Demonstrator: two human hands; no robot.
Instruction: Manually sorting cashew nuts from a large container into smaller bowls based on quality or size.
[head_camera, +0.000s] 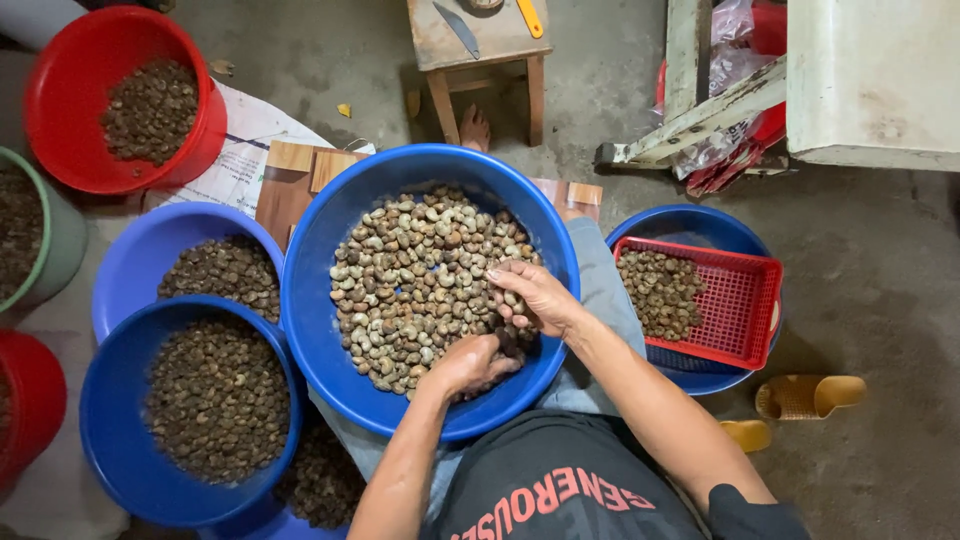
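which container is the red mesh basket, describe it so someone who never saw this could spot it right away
Start at the big blue basin of pale nuts on the person's lap, where the left hand and right hand are digging. Look to its right for a smaller blue basin on the floor. The red mesh basket sits tilted inside it: the only rectangular, perforated container, the rest being round and solid.

Both bare forearms reach forward and converge near the body's middle. The left hand (470, 363) is palm down, fingers curled under and partly hidden. The right hand (533, 295) lies just beyond it, wrist bent inward, fingers together and pointing left, knuckles up.
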